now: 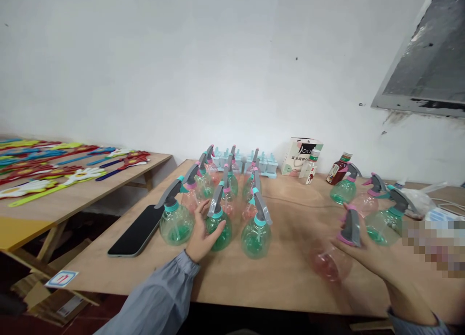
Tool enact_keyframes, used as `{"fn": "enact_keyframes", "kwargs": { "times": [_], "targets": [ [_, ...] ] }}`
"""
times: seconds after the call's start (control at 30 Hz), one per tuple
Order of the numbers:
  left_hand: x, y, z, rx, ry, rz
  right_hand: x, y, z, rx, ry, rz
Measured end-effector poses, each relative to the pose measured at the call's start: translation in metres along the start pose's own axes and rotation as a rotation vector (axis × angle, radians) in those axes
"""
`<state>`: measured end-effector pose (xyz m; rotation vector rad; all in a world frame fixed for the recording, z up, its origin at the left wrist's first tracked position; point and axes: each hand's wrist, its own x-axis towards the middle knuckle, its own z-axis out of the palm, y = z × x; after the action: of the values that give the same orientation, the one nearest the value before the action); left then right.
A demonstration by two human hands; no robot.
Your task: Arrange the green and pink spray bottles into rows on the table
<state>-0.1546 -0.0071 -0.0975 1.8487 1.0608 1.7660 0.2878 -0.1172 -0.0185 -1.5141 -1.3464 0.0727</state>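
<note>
My left hand (pixel 202 233) is wrapped round the belly of a green spray bottle (pixel 218 223) in the front row of a cluster of several green and pink spray bottles (pixel 228 189). My right hand (pixel 363 252) grips a pink spray bottle (pixel 332 260) by its neck, just under the grey trigger head (pixel 351 227), and holds it tilted over the wooden table (pixel 276 277). A green bottle (pixel 256 231) stands between the two hands.
A black phone (pixel 136 232) lies face down left of the cluster. Three more bottles (pixel 385 221) stand at the right, by a plastic bag. A small box (pixel 301 156), a dark drink bottle (pixel 337 168) and blue moulds (pixel 261 163) are at the back. Coloured hand clappers (pixel 54 167) cover the left table.
</note>
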Motion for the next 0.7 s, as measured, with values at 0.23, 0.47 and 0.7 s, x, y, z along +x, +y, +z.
{"fn": "enact_keyframes", "kwargs": {
  "times": [0.23,0.47,0.7],
  "targets": [
    [0.000,0.005,0.000,0.034,-0.029,0.039,0.028,-0.014,0.054,0.188,-0.130,0.048],
    [-0.002,0.004,-0.003,0.047,-0.064,-0.003,0.054,-0.042,0.091,0.320,-0.248,0.001],
    [-0.002,-0.001,-0.006,0.084,-0.138,-0.010,0.067,-0.039,0.127,0.404,-0.234,-0.143]
  ]
}}
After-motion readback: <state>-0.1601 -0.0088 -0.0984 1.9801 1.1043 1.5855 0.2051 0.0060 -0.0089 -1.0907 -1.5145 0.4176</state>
